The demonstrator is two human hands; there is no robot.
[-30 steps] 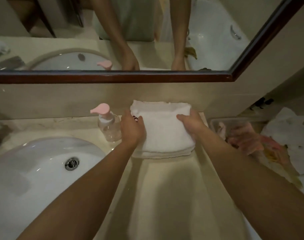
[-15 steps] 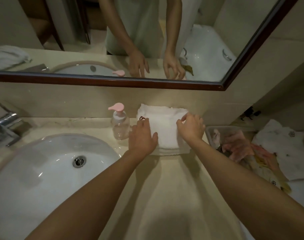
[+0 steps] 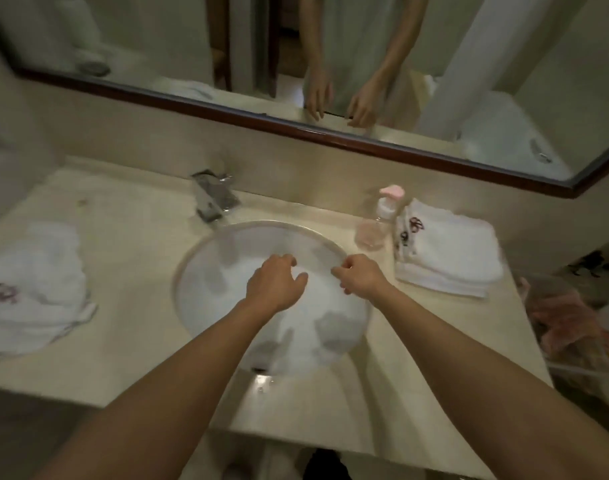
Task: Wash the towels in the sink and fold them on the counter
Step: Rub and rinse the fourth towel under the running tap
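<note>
Both hands are being held over the sink (image 3: 199,258), which is set into the middle of the tabletop (image 3: 130,344). The left hand (image 3: 273,284) is being held with fingers loosely curled and slightly spread, nothing being gripped. The right hand (image 3: 358,277) is likewise being held loosely curled and empty; the picture is blurred, so finer finger detail cannot be told. No towel is being seen inside the basin.

A folded stack (image 3: 447,251) of white towels is lying at the back right of the tabletop, just beside a pink-capped dispenser (image 3: 379,220). A loose heap (image 3: 33,289) of white towels is lying at the left edge, well apart from both hands. The tap (image 3: 213,197) is standing behind the basin, near the back edge.

The folding of one towel is being judged as finished, and the heap at the left as the next work.

Handling is being judged as follows. Dry, each towel is being expected to be light, soft and limp, offering no stiffness. Once wetted, it is being expected to be noticeably heavier, clinging and dripping. Hold is being advised at a bunched fold or at two corners, with fingers closed fully round the cloth, as a fingertip pinch is being judged likely to slip.
</note>
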